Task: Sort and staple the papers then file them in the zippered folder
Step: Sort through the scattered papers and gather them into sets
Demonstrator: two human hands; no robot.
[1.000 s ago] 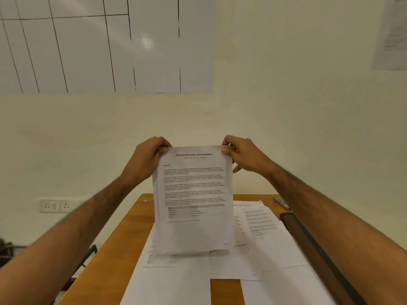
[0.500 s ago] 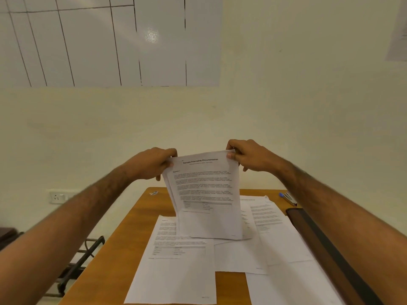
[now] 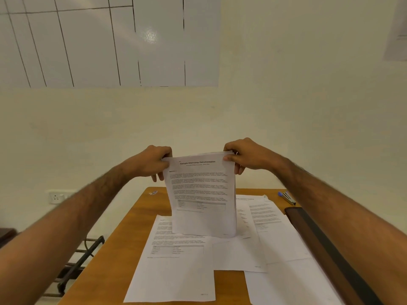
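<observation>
Head view: the left hand [image 3: 154,161] pinches the top left corner of a stack of papers [image 3: 201,194], thumb on the printed side and the other fingers curled behind it. The right hand [image 3: 246,156] pinches the top right corner the same way. Between them the stack stands upright over the middle of the wooden table [image 3: 123,234], its printed face toward the camera (the heading reads "Sample Internship Documentation"), and its bottom edge meets the loose sheets [image 3: 176,260] spread flat beneath it; whether it actually rests on them I cannot tell. More loose pages lie to the right, overlapping one another. Along the right edge of the table lies the dark zippered folder [image 3: 326,249], partly hidden by the right forearm. Just beyond its far end sits a stapler [image 3: 288,198] with a blue tip. A small object [image 3: 153,192], too small to identify, lies at the far left corner. On the left wall is a socket [image 3: 56,197].
</observation>
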